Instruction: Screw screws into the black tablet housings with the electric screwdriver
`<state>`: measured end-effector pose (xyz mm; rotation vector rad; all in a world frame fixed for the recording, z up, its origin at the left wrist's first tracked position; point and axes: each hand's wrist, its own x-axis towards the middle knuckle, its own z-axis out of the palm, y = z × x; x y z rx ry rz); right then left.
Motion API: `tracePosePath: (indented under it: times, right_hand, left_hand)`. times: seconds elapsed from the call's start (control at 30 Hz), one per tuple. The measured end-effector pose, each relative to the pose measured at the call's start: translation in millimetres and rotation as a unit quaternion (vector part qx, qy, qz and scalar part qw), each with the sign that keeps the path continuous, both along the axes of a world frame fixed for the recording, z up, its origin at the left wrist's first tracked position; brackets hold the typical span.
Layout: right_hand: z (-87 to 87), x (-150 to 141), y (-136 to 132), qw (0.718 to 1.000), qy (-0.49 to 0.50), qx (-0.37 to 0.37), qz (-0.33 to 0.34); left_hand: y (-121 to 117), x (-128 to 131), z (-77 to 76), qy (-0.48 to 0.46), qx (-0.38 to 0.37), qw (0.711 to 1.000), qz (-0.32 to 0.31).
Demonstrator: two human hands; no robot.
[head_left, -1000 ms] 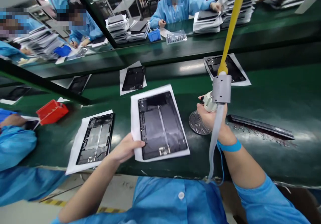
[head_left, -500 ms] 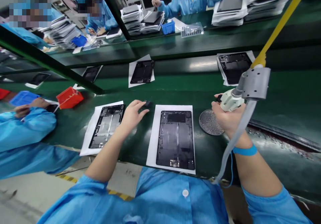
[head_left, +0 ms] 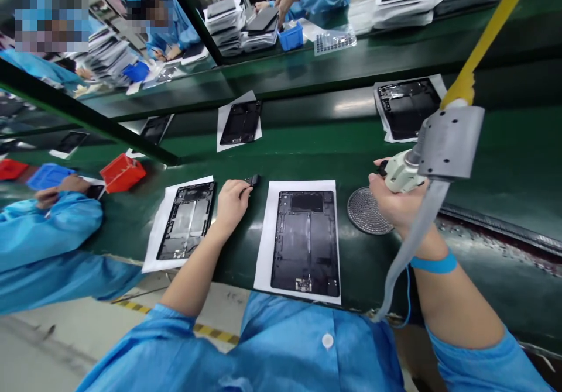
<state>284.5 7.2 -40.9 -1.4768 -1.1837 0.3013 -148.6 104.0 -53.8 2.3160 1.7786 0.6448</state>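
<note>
My left hand (head_left: 232, 202) has thumb and fingers closed on a small black block (head_left: 253, 179) at the bench surface. Just right of it, an opened tablet housing (head_left: 302, 246) with dark inner parts lies on white paper (head_left: 264, 246). To the left of that hand is another opened tablet (head_left: 187, 219) on paper. My right hand (head_left: 390, 202) is wrapped around a pale electric screwdriver (head_left: 406, 172), which hangs from a yellow strap (head_left: 487, 41) and has a grey clamp (head_left: 454, 140). Its tip is hidden. Beneath lies a round dimpled plate (head_left: 367, 210) full of small bits.
Further tablets (head_left: 241, 123) on paper lie along the far strip. A green frame bar (head_left: 88, 108) crosses at left. A red bin (head_left: 123, 174) stands beside a co-worker's sleeve (head_left: 48, 222). Paper stacks (head_left: 408, 3) and other workers are across the bench. A grey hose (head_left: 413, 246) hangs by my right wrist.
My left hand's thumb and fingers have closed on the black block, which they were spread beside. My right hand still holds the screwdriver. The worker across has reached toward the blue bin.
</note>
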Motion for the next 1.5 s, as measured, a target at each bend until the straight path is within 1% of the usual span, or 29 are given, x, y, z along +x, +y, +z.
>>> tracePosePath:
  times: [0.07, 0.13, 0.17, 0.2, 0.27, 0.33, 0.4, 0.47, 0.57, 0.6, 0.67, 0.77, 0.83, 0.93, 1.07, 1.17, 1.27, 1.37, 1.43, 1.5]
  right_hand:
    - [-3.1, -0.7, 1.1, 1.0, 0.0, 0.013, 0.007]
    - [-2.4, -1.6, 1.9, 0.999, 0.0, 0.041, 0.016]
    - [-0.9, -2.0, 2.2, 0.998, 0.002, 0.054, 0.018]
    - [0.9, -2.4, 2.4, 0.998, 0.004, 0.064, 0.019]
    - [3.7, -2.7, 3.2, 0.997, 0.008, 0.071, 0.02]
    - [3.7, -2.3, 4.3, 0.997, 0.011, 0.069, 0.02]
    - [1.5, -1.2, 5.5, 0.998, 0.014, 0.066, 0.022]
    - [0.0, 0.0, 6.1, 0.997, 0.015, 0.065, 0.026]
    - [2.7, 1.1, 5.3, 0.997, 0.013, 0.072, 0.026]
    - [4.3, 1.1, 4.7, 0.997, 0.01, 0.074, 0.025]
    - [6.2, 1.0, 3.9, 0.997, 0.0, 0.074, 0.021]
    - [1.9, 1.3, 4.9, 0.996, -0.005, 0.083, 0.018]
    - [-3.7, 2.0, 6.5, 0.995, -0.004, 0.096, 0.016]
    - [-8.6, 2.6, 8.4, 0.994, -0.013, 0.108, 0.01]
    - [-10.0, 0.9, 9.7, 0.994, -0.001, 0.11, 0.011]
    - [-14.1, -0.7, 11.4, 0.994, 0.029, 0.101, 0.026]
    - [-15.5, -1.5, 12.2, 0.992, 0.044, 0.115, 0.028]
    - [-6.0, -3.4, 10.2, 0.992, 0.028, 0.116, 0.048]
    - [4.7, -6.9, 8.0, 0.991, 0.021, 0.121, 0.061]
    - [13.8, -11.9, 7.3, 0.988, 0.037, 0.138, 0.059]
  left_hand:
    - [-1.7, -1.0, 5.2, -0.019, 0.02, 0.999, 0.015]
    - [-3.0, 0.9, 13.4, -0.071, 0.024, 0.996, 0.042]
    - [-3.7, 4.3, 18.8, -0.108, 0.014, 0.993, 0.05]
    - [-4.6, 10.0, 24.9, -0.145, -0.007, 0.988, 0.047]
    - [-7.1, 29.3, 38.0, -0.207, -0.089, 0.974, 0.008]
    - [-10.2, 58.4, 49.0, -0.242, -0.178, 0.953, -0.045]
    - [-12.8, 93.4, 54.1, -0.259, -0.226, 0.935, -0.089]
    - [-13.8, 128.4, 51.1, -0.265, -0.25, 0.923, -0.125]
    - [-11.6, 170.2, 33.3, -0.255, -0.284, 0.908, -0.172]
    - [-10.3, 179.8, 25.4, -0.242, -0.276, 0.911, -0.187]
    - [-7.6, 192.0, 9.4, -0.205, -0.223, 0.93, -0.209]
    - [-6.0, 197.7, -9.4, -0.147, -0.132, 0.956, -0.218]
    - [-7.3, 198.1, -16.5, -0.122, -0.095, 0.964, -0.217]
    - [-12.4, 199.3, -19.9, -0.08, -0.056, 0.97, -0.224]
    - [-20.7, 199.7, -17.4, -0.03, -0.026, 0.97, -0.24]
    - [-19.2, 196.6, -15.2, -0.03, -0.033, 0.969, -0.241]
    - [-7.4, 193.5, -13.8, -0.053, -0.084, 0.96, -0.262]
    - [4.0, 194.6, -13.6, -0.062, -0.118, 0.951, -0.279]
    - [6.4, 197.6, -14.1, -0.063, -0.114, 0.955, -0.267]
    - [6.1, 200.6, -14.9, -0.062, -0.106, 0.958, -0.257]
